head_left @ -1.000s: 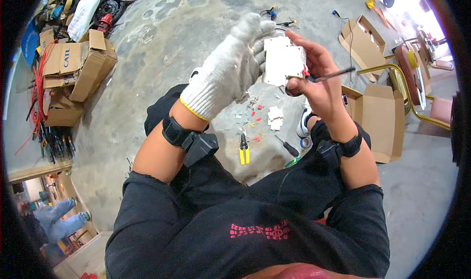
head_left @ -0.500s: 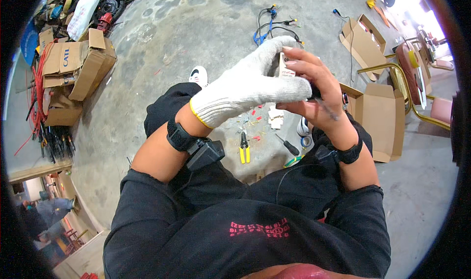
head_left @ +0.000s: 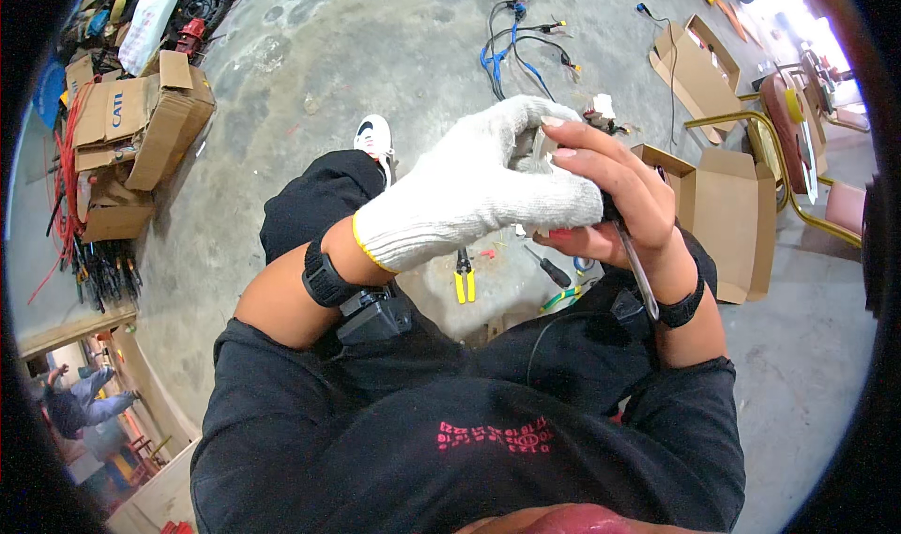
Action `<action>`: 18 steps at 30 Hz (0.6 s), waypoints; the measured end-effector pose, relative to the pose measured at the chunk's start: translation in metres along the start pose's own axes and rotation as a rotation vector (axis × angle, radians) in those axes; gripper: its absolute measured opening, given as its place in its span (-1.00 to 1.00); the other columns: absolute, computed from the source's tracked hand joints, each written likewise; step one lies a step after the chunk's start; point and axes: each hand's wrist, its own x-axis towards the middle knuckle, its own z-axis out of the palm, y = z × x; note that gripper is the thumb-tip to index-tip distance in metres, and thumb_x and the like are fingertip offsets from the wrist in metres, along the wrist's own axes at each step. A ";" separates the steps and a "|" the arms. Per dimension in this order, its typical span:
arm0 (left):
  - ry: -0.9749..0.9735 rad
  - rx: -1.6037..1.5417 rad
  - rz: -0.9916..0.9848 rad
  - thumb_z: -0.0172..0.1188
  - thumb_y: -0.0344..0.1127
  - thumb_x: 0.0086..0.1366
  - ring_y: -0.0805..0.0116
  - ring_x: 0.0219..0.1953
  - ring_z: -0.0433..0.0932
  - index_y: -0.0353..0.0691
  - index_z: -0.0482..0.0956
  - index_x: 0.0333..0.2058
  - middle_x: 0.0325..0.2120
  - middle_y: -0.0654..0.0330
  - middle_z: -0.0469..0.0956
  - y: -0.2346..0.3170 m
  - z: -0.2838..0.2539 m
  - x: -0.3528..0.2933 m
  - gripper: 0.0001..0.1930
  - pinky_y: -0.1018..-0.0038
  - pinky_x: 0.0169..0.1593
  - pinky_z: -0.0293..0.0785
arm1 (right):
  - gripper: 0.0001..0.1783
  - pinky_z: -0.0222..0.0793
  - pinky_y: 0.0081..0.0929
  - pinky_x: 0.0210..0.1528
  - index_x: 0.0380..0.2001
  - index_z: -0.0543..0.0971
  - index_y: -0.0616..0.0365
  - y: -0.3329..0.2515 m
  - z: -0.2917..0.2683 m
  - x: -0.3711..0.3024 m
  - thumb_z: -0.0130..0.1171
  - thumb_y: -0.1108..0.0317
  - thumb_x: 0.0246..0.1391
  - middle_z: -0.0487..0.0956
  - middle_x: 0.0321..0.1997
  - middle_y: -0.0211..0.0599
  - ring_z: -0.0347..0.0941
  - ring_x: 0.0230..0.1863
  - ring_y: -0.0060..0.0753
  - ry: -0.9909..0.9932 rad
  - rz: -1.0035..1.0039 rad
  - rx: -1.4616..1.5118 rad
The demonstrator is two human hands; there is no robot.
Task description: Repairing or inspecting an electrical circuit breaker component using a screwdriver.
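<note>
The person's gloved left hand [head_left: 479, 182] and bare right hand [head_left: 624, 196] meet around a pale block [head_left: 542, 147], which sits between them in front of the body, mostly hidden by fingers. The glove's thumb and fingers curve around the block from the left, while the right fingertips and thumb pinch it from the other side. A second ago the block turned its broad white face to view; now only a narrow strip shows. The screwdriver [head_left: 638, 276] in the right hand has swung too: its shaft, which pointed out to the right, now slants down across the wrist. The hands have come lower, so they cover most of the small scraps on the floor, and more of the blue and black cables [head_left: 514, 46] shows beyond them. The pliers [head_left: 465, 282] lie where they did, near the spare screwdriver [head_left: 554, 271]. Among the containers, the brown box [head_left: 737, 229] stands with its flaps spread at the right (something small and dark shows at its left end, too unclear to name). The far box [head_left: 687, 82] holds a dark item, also unclear. At the left, a battered carton [head_left: 127, 112] hides its contents; red wires [head_left: 66, 173] hang beside it.
</note>
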 end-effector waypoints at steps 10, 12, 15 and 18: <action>-0.065 -0.234 -0.107 0.31 -0.24 0.18 0.51 -0.23 0.57 -0.31 0.46 -0.01 -0.26 0.23 0.60 -0.001 0.005 -0.001 -0.56 0.56 -0.19 0.51 | -0.36 0.55 -0.48 -0.20 -0.02 0.51 0.28 0.006 -0.005 -0.013 0.52 0.37 -0.24 0.56 0.06 0.00 0.62 -0.15 -0.21 -0.019 0.129 0.272; -0.002 -0.442 -0.143 0.28 -0.22 0.20 0.51 -0.32 0.57 -0.29 0.50 -0.06 -0.30 0.22 0.60 0.000 0.009 -0.001 -0.61 0.59 -0.27 0.50 | -0.31 0.51 -0.60 -0.25 0.03 0.49 0.21 0.011 0.002 -0.017 0.53 0.36 -0.25 0.54 0.11 -0.05 0.60 -0.20 -0.44 0.098 0.204 0.507; -0.034 -0.326 -0.115 0.28 -0.19 0.22 0.52 -0.35 0.57 -0.28 0.50 -0.07 -0.30 0.21 0.60 -0.007 0.008 0.002 -0.61 0.59 -0.32 0.50 | -0.32 0.50 -0.60 -0.23 0.03 0.50 0.19 0.011 -0.007 -0.009 0.53 0.36 -0.23 0.55 0.11 -0.09 0.57 -0.19 -0.51 -0.041 0.143 0.239; -0.007 -0.326 -0.142 0.28 -0.15 0.23 0.52 -0.35 0.57 -0.27 0.49 -0.08 -0.31 0.20 0.59 -0.005 0.006 0.001 -0.61 0.59 -0.33 0.50 | -0.32 0.48 -0.60 -0.21 0.04 0.51 0.19 0.009 -0.009 -0.009 0.54 0.33 -0.23 0.55 0.12 -0.10 0.56 -0.21 -0.52 -0.047 0.266 0.307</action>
